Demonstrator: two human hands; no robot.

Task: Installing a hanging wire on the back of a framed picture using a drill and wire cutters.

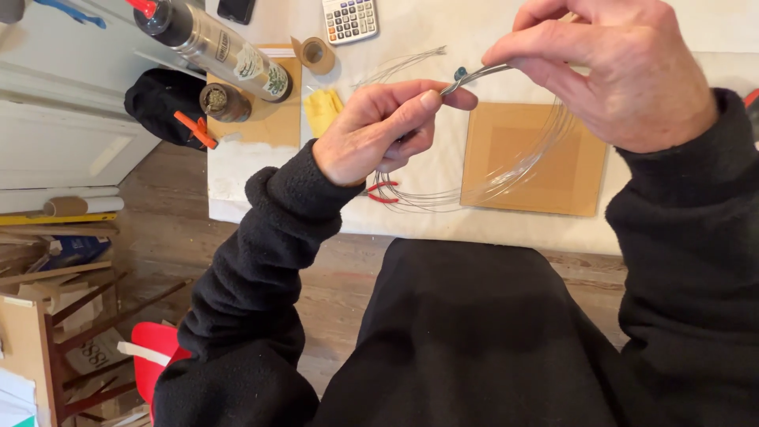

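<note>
Two hands are working above a white-covered worktop (261,170), and I am sitting with my dark lap below its near edge. Lying flat on the worktop is a square tan board (569,170), partly under my right hand. A loose coil of thin silver wire (506,178) is hanging in loops in front of that board, its upper end running up between my hands. My right hand (609,67) is pinching the wire from above, fingers closed narrow on it. My left hand (379,130) is gripping the same wire just beside it, thumb and forefinger pressing tight; both hands are nearly touching. A silver bottle (209,43) is lying tilted at the far left corner, near a calculator (349,19), a yellow cloth (322,111) and a small tape roll (318,54). Red-handled pliers (381,192) are peeking out under my left wrist.
</note>
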